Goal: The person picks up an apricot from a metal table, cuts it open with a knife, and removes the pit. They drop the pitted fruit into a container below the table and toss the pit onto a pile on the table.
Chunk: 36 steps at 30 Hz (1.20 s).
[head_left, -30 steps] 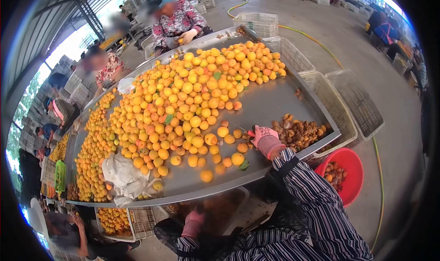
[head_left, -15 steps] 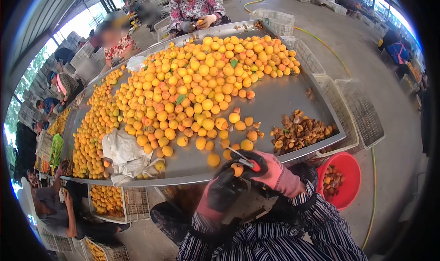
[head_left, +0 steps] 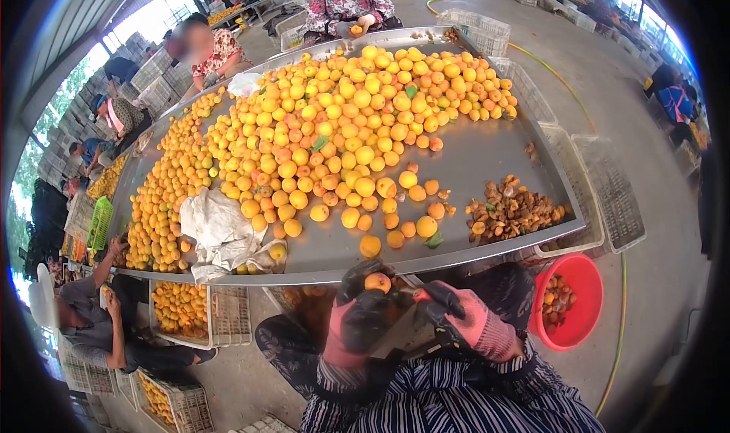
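Note:
My left hand [head_left: 357,319], in a black and pink glove, is closed around an apricot [head_left: 378,282] below the front edge of the metal table [head_left: 487,155]. Just to its right, my right hand [head_left: 465,317], gloved alike, grips a small knife by its red handle [head_left: 420,295]. The short blade points toward the left hand and stands apart from the fruit. Beyond both hands, a large heap of apricots [head_left: 334,144] spreads over the table. At the table's front right corner lies a pile of brown, cut fruit pieces or pits [head_left: 515,211].
A red bucket [head_left: 569,311] with fruit pieces stands right of my legs. A pale cloth [head_left: 220,231] lies on the table's left part. Plastic crates [head_left: 608,190] line the right side; a fruit-filled crate [head_left: 228,315] sits below. Co-workers sit across and at the left.
The knife has moved away from the apricot, and my hands are now farther apart and lower against the table edge. The whole view has shifted slightly.

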### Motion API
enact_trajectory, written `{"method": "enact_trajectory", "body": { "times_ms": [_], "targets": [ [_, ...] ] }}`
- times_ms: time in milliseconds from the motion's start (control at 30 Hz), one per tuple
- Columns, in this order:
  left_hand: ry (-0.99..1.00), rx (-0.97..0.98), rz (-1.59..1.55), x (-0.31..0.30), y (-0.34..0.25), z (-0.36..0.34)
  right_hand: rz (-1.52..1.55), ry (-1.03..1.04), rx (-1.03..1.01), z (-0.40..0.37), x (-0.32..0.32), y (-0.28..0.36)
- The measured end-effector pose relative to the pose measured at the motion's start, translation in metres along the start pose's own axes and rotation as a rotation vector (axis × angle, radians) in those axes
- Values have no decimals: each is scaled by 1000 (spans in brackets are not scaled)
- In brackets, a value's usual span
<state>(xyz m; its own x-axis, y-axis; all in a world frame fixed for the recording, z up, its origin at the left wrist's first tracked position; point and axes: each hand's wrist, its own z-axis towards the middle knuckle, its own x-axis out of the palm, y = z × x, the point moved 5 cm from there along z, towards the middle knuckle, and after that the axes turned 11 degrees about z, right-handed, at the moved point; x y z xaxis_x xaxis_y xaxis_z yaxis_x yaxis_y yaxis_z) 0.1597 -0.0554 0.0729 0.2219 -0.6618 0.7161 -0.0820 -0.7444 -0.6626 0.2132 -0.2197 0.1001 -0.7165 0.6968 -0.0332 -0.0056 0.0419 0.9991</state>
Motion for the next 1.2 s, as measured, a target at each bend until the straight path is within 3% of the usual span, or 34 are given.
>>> {"method": "enact_trajectory", "body": {
  "times_ms": [133,267,433,500,567,800,867,900,967,1000,1100,1133,1200],
  "targets": [
    [-68,35,293,1,-1,-1,125,19,25,0,10,-6],
    [-51,-1,341,-2,1,-4,210,35,12,-1,8,-7],
    [-43,13,497,-3,0,-8,98,32,22,-3,6,-2],
    [-29,4,456,-6,2,-9,74,62,45,-3,10,-9],
    [-16,-4,412,-4,3,-9,168,29,-85,-3,13,-15],
    [-43,-63,229,5,16,-4,290,81,6,-3,7,-28],
    [-46,-82,223,4,17,-3,-12,99,-73,-1,5,-1],
    [-71,-99,290,-1,19,-2,-12,96,-77,-2,4,3],
    [-95,-121,364,-2,21,-4,-726,16,-140,-6,3,10],
    [-66,-83,278,8,19,-7,-843,-87,-98,-4,-4,13],
    [-90,34,275,12,12,-9,-626,-542,-50,-3,-52,13],
    [-137,100,370,10,6,-9,-622,-535,-53,-3,-56,5],
    [-113,105,228,15,3,-6,422,-255,127,-3,-47,-33]
  ]
}}
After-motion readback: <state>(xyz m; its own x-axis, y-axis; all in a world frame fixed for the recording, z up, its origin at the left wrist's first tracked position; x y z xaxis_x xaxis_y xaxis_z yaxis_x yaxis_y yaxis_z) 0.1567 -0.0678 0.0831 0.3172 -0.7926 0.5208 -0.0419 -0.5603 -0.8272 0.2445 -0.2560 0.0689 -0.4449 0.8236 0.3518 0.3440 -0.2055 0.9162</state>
